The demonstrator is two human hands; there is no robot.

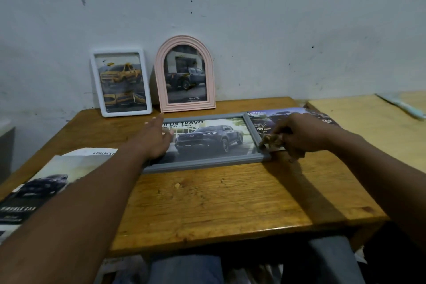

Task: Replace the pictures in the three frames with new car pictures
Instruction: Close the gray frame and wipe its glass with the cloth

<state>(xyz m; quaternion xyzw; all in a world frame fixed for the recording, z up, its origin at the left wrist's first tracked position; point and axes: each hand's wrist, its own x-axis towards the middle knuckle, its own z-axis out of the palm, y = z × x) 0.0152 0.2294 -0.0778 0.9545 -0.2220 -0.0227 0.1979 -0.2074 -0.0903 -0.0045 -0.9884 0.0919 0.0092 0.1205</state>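
wooden tabletop [207, 203] | second tabletop [368, 127] beside its right edge | long pale object [402, 106], perhaps plastic, at that one's far edge | scuffed wall [253, 18] behind

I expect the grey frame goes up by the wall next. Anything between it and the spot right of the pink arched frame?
Nothing visible. Only bare wooden table lies between the flat grey rectangular frame and the wall right of the pink arched frame. A car brochure lies at the grey frame's right end, beside that path.

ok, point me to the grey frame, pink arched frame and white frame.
grey frame [202, 164]: head view, bottom rail.
pink arched frame [185, 74]: head view, centre of its glass.
white frame [121, 82]: head view, centre of its glass.
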